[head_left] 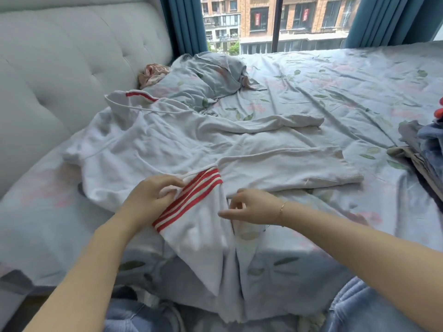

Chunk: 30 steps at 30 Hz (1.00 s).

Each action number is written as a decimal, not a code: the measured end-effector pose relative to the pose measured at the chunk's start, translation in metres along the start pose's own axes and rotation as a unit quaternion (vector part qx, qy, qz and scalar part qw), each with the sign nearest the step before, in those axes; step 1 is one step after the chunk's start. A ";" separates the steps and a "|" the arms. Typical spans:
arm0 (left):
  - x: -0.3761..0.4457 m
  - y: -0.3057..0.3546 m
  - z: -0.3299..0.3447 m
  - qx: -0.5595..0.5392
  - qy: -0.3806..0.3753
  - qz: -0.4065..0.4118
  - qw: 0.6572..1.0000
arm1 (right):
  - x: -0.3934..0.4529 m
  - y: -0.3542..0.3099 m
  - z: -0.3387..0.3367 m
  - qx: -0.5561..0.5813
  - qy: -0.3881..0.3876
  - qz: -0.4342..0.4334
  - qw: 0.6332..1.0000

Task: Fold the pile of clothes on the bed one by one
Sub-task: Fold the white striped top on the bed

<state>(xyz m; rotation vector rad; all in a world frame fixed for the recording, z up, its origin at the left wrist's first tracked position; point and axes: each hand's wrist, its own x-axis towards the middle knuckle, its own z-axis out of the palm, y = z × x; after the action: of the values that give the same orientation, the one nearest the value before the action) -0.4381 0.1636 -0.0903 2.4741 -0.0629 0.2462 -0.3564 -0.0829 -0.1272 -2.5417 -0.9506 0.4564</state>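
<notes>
A white garment [167, 144] with red-and-white striped bands lies spread and wrinkled across the near half of the bed. One striped band [189, 197] sits at the near edge, another [141, 95] far off by the pillow. My left hand [148, 200] pinches the white cloth right beside the near striped band. My right hand [251, 207] hovers just right of that band with its fingers loosely curled, holding nothing. A pile of clothes [424, 149] in blue, grey and tan lies at the bed's right edge.
The bed sheet [335, 92] is pale blue with a leaf and flower print. A pillow [199, 80] in the same print lies at the far left, against a padded grey headboard [72, 56]. Beyond the bed is a window with blue curtains [187, 22].
</notes>
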 end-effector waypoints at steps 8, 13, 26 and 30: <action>-0.041 -0.026 -0.063 -0.009 0.039 -0.101 0.994 | 0.014 -0.034 0.032 0.227 0.025 0.004 0.974; -0.052 -0.048 -0.092 0.068 0.015 -0.142 0.987 | 0.020 -0.055 -0.008 0.507 0.038 0.001 0.861; -0.014 -0.106 -0.100 0.065 0.184 -0.173 0.965 | 0.130 -0.072 -0.159 0.442 0.113 0.129 0.880; 0.005 -0.104 -0.095 0.111 0.238 -0.187 0.947 | 0.166 -0.057 -0.151 0.195 0.204 0.174 0.943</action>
<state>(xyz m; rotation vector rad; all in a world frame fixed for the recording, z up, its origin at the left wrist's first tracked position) -0.4374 0.3041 -0.0782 2.5126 0.6648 0.7048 -0.2045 0.0328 0.0042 -2.3009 -0.2294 0.1726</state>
